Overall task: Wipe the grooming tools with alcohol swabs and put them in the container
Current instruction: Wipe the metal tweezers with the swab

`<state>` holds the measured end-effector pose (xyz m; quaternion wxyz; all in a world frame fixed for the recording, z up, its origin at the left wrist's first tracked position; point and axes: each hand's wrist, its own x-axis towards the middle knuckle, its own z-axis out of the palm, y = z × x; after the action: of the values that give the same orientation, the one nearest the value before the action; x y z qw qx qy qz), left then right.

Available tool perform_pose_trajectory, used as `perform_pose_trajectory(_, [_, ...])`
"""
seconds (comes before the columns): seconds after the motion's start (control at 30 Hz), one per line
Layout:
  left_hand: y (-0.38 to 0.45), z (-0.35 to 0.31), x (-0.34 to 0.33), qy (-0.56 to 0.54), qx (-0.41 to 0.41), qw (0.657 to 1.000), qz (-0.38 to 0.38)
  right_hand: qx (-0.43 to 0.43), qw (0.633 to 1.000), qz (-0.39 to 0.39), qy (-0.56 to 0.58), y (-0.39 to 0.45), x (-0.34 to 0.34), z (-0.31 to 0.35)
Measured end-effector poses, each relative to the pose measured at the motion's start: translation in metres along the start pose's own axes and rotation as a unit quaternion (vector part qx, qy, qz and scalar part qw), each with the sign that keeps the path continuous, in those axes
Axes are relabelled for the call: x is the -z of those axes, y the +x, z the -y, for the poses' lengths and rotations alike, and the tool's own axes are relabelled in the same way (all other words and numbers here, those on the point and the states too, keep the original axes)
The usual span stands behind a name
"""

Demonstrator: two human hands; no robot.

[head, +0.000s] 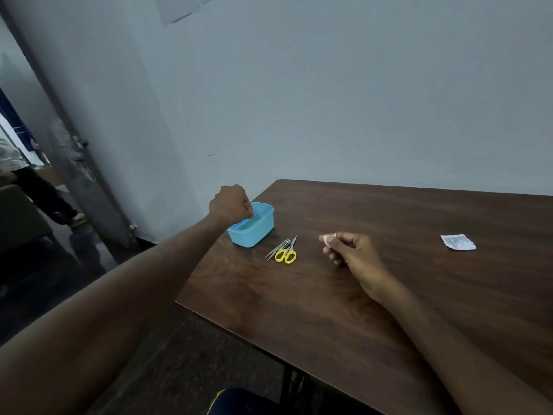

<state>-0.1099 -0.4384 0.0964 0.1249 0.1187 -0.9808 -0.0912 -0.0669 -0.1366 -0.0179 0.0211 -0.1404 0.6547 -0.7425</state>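
Head view: the left hand (229, 206), fingers curled, lowers something blue into the blue container (251, 224) at the desk's (389, 295) far left corner; release low. The right hand (348, 250) pinches the swab (329, 238); scissors (286, 253) wait beside.

A light blue open container (254, 232) sits near the table's left corner. Just beside it lie yellow-handled scissors (286, 253), a nail clipper (286, 242) and tweezers (274, 251), clustered together. A white swab (329, 238) is pinched in fingertips.

Plain bare room, perhaps an office, blank grey wall (329, 100), brown wood table (389, 280), dark floor (45, 295), open doorway (18, 145) at left
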Motion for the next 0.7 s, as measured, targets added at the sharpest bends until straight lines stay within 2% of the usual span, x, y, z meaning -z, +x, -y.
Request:
perform_pose_trajectory(0.3, [0.007,-0.006,-0.014,0.028,-0.002,0.999,0.033,-0.002,1.000,0.006,0.005,0.001,0.003,-0.002])
perform_pose_trajectory(0.43, [0.009,-0.010,-0.017,0.032,-0.010,0.999,0.014,-0.002,1.000,0.003,0.012,-0.001,0.005,0.002])
perform_pose_trajectory(0.57, [0.001,-0.021,-0.009,0.028,-0.084,0.994,-0.065,-0.006,1.000,0.008,0.013,-0.001,0.006,0.006])
perform_pose_trajectory(0.63, [-0.009,-0.026,-0.006,0.013,-0.135,0.989,-0.057,-0.009,1.000,0.009,0.015,0.000,0.005,0.004])
perform_pose_trajectory(0.7, [-0.021,-0.030,-0.007,-0.010,-0.143,0.990,-0.012,-0.013,1.000,0.009,0.012,-0.001,0.005,0.005])
